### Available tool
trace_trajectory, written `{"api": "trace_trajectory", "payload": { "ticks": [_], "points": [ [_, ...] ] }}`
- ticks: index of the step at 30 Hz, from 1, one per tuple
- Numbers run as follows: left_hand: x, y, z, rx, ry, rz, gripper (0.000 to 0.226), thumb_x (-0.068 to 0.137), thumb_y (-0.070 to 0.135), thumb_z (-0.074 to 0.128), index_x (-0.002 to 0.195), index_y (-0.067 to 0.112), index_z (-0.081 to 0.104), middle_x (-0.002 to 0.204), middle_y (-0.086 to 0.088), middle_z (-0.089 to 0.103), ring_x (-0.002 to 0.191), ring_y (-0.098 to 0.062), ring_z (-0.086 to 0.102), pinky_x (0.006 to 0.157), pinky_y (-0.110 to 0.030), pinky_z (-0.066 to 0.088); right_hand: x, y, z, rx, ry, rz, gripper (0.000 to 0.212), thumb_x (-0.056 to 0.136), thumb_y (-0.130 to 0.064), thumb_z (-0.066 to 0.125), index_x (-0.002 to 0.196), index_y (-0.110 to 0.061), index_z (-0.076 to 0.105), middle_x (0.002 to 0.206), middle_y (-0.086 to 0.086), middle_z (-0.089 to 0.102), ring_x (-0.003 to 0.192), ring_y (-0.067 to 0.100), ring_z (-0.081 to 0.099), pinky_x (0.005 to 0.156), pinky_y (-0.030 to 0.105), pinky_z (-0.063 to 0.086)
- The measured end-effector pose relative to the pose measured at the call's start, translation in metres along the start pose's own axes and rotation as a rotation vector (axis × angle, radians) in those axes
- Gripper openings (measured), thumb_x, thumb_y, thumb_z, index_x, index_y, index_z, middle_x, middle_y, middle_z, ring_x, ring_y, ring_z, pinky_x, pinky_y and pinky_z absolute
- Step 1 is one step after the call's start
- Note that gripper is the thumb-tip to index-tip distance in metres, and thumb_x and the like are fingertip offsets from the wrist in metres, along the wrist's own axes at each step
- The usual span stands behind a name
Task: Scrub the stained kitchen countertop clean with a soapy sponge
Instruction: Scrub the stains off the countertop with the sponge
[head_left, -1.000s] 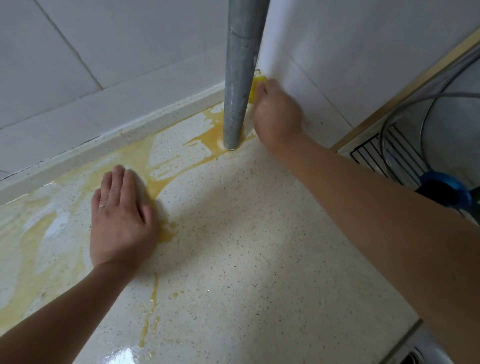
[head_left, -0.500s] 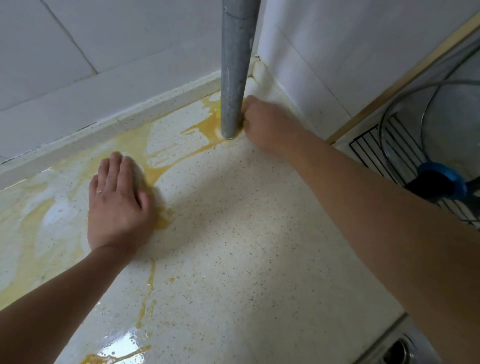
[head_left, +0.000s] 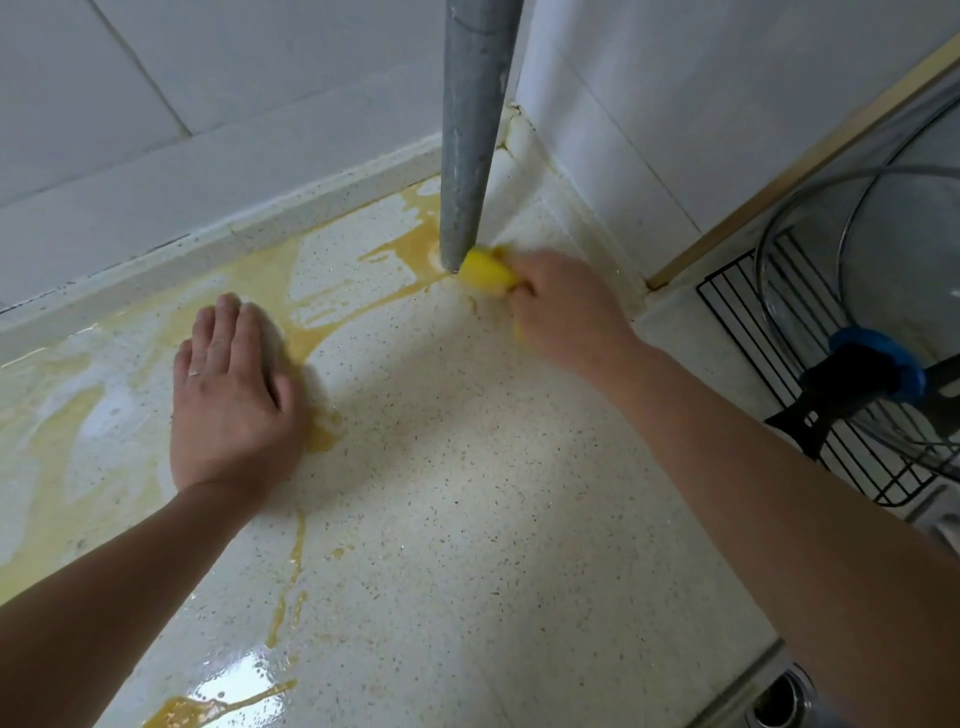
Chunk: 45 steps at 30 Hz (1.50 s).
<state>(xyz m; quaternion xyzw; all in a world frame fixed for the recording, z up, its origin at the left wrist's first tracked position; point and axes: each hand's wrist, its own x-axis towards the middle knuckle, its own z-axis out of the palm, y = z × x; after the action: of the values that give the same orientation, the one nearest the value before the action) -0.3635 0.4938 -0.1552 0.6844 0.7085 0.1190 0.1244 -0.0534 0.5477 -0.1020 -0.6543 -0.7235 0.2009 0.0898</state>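
Note:
A speckled cream countertop (head_left: 467, 519) carries yellow-orange stains (head_left: 332, 317) that run from the back wall toward the front, with a wet streak (head_left: 288, 577) and a puddle (head_left: 208, 709) near me. My right hand (head_left: 566, 312) grips a yellow sponge (head_left: 485, 270) and presses it on the counter against the foot of a grey pipe (head_left: 467, 156). My left hand (head_left: 234, 395) lies flat on the counter, palm down, fingers straight, beside the stain.
The grey pipe stands upright in the back corner where two white tiled walls meet. At the right a black wire rack (head_left: 753, 364) holds a glass lid (head_left: 857, 270) with a blue and black knob (head_left: 872, 369). A sink drain (head_left: 779, 701) shows at the lower right.
My right hand has drawn back out of the corner behind the pipe to the pipe's foot, and the yellow sponge shows again. My left hand stays flat in place.

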Motion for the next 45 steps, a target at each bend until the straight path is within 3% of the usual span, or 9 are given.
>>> {"api": "trace_trajectory", "payload": {
  "ticks": [2, 5, 8, 15, 22, 26, 32, 38, 45],
  "points": [
    [-0.001, 0.0, 0.001, 0.006, 0.008, -0.002, 0.065, 0.099, 0.034, 0.029, 0.159, 0.011, 0.028, 0.17, -0.011, 0.02, 0.159, -0.026, 0.011, 0.129, -0.046, 0.009, 0.018, 0.006, -0.008, 0.029, 0.14, 0.161, 0.016, 0.099, -0.019, 0.042, 0.089, -0.021, 0.054, 0.073, -0.007, 0.048, 0.065, 0.009, 0.047, 0.054, 0.025, 0.028],
    [-0.001, 0.0, 0.0, 0.009, 0.01, -0.001, 0.064, 0.099, 0.034, 0.029, 0.159, 0.011, 0.028, 0.171, -0.01, 0.019, 0.159, -0.025, 0.01, 0.129, -0.046, 0.009, 0.038, -0.004, 0.0, 0.005, 0.158, 0.276, 0.009, 0.095, -0.013, 0.042, 0.089, -0.019, 0.046, 0.078, -0.006, 0.045, 0.073, 0.016, 0.049, 0.057, 0.027, 0.029],
    [-0.001, 0.001, -0.001, 0.009, 0.008, 0.0, 0.064, 0.1, 0.034, 0.03, 0.16, 0.012, 0.026, 0.171, -0.01, 0.018, 0.159, -0.024, 0.009, 0.13, -0.044, 0.007, 0.035, -0.026, 0.021, -0.03, 0.137, 0.277, 0.004, 0.096, -0.015, 0.044, 0.095, -0.018, 0.046, 0.089, 0.0, 0.05, 0.08, 0.022, 0.052, 0.066, 0.032, 0.036],
    [-0.001, 0.002, 0.0, 0.014, 0.011, -0.008, 0.064, 0.1, 0.032, 0.031, 0.16, 0.012, 0.027, 0.171, -0.01, 0.018, 0.159, -0.024, 0.01, 0.13, -0.044, 0.007, -0.001, -0.067, 0.06, -0.107, 0.173, 0.347, 0.034, 0.099, -0.02, 0.042, 0.132, -0.012, 0.048, 0.116, 0.004, 0.06, 0.091, 0.024, 0.066, 0.056, 0.029, 0.028],
    [-0.001, 0.002, 0.001, 0.015, 0.018, -0.01, 0.063, 0.1, 0.032, 0.031, 0.161, 0.013, 0.026, 0.171, -0.008, 0.018, 0.159, -0.023, 0.01, 0.13, -0.043, 0.007, -0.016, -0.083, 0.065, -0.085, 0.099, 0.209, 0.035, 0.099, -0.017, 0.04, 0.133, -0.011, 0.046, 0.113, 0.003, 0.059, 0.09, 0.023, 0.065, 0.058, 0.031, 0.036],
    [0.001, -0.001, 0.0, 0.02, 0.019, 0.004, 0.065, 0.099, 0.031, 0.032, 0.16, 0.012, 0.027, 0.171, -0.01, 0.019, 0.159, -0.025, 0.012, 0.129, -0.045, 0.009, -0.025, -0.068, 0.046, 0.016, -0.014, 0.061, 0.022, 0.098, -0.019, 0.038, 0.112, -0.021, 0.056, 0.094, -0.004, 0.051, 0.088, 0.022, 0.058, 0.068, 0.033, 0.039],
    [0.001, -0.001, 0.001, 0.028, 0.019, 0.013, 0.065, 0.098, 0.035, 0.03, 0.159, 0.011, 0.028, 0.17, -0.01, 0.021, 0.158, -0.025, 0.013, 0.129, -0.047, 0.011, 0.023, 0.002, -0.01, -0.108, 0.317, 0.23, 0.013, 0.095, -0.017, 0.042, 0.1, -0.017, 0.054, 0.093, 0.006, 0.052, 0.087, 0.027, 0.051, 0.067, 0.032, 0.028],
    [0.003, -0.003, 0.002, 0.027, 0.029, 0.037, 0.064, 0.098, 0.037, 0.029, 0.156, 0.011, 0.032, 0.169, -0.011, 0.025, 0.157, -0.027, 0.017, 0.128, -0.049, 0.014, 0.101, -0.01, -0.002, -0.356, 0.159, 0.184, 0.031, 0.098, -0.011, 0.048, 0.126, -0.014, 0.06, 0.13, 0.009, 0.059, 0.121, 0.029, 0.059, 0.093, 0.039, 0.049],
    [0.005, 0.002, 0.003, 0.022, 0.024, 0.031, 0.066, 0.097, 0.036, 0.029, 0.158, 0.01, 0.031, 0.169, -0.012, 0.024, 0.158, -0.027, 0.015, 0.129, -0.047, 0.012, 0.131, 0.004, 0.0, -0.203, 0.059, 0.116, 0.029, 0.092, -0.019, 0.051, 0.114, -0.009, 0.066, 0.115, 0.015, 0.067, 0.111, 0.033, 0.063, 0.086, 0.032, 0.046]
  ]
}}
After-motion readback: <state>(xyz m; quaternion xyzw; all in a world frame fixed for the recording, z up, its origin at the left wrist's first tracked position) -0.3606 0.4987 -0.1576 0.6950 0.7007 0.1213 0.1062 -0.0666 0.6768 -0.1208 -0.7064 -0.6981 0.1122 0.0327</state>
